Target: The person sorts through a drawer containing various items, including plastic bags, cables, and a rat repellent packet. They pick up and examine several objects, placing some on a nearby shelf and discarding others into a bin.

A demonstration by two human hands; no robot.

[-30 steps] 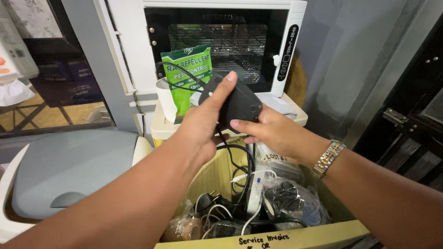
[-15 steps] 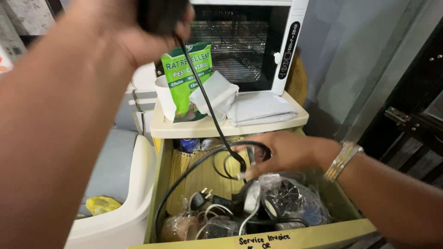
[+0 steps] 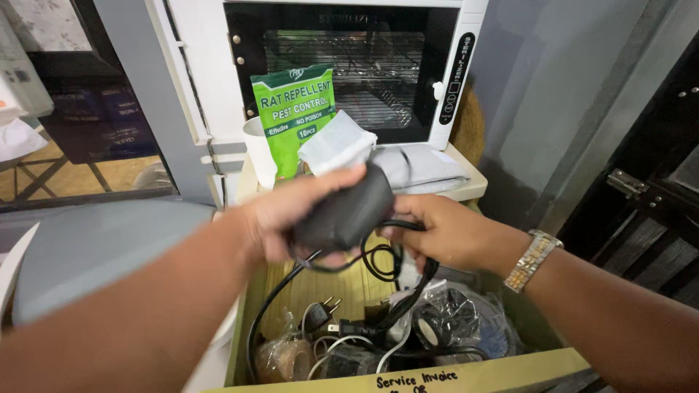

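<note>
Head view showed left hand (image 3: 291, 211) clamped round a dark rigid adapter block (image 3: 342, 207) above the open drawer (image 3: 466, 375), right hand (image 3: 444, 233) pinching its limp, tangle-prone black cord (image 3: 386, 255); block probably light, best gripped across its body.

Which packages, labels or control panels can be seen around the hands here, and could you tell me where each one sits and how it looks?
Green pouch: upright on the cream shelf, against the cabinet's glass door; white print.
White paper packet: leaning right of the pouch, above the left hand.
Black control strip: vertical, on the white cabinet's right edge.
Handwritten marking: drawer's front rim, black on yellow.
Clear plastic bags: inside the drawer, under the right hand.
</note>
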